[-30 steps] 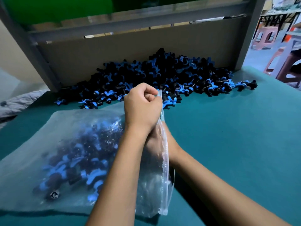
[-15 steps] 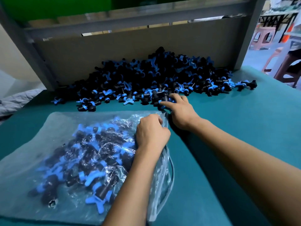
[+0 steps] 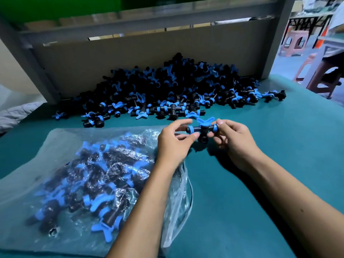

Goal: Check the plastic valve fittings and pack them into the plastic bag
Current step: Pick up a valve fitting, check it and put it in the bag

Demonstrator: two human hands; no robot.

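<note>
Bare green worktop lies open along the right edge and front right corner. The pile of valve fittings blocks the back edge against the cardboard panel. The filled plastic bag covers the front left.

Both hands hold one black valve fitting with blue wing handle above the green tabletop. Left hand pinches its left end, right hand its right end. Clear plastic bag part-filled with fittings lies at left. Loose fitting pile behind, against cardboard panel.
</note>
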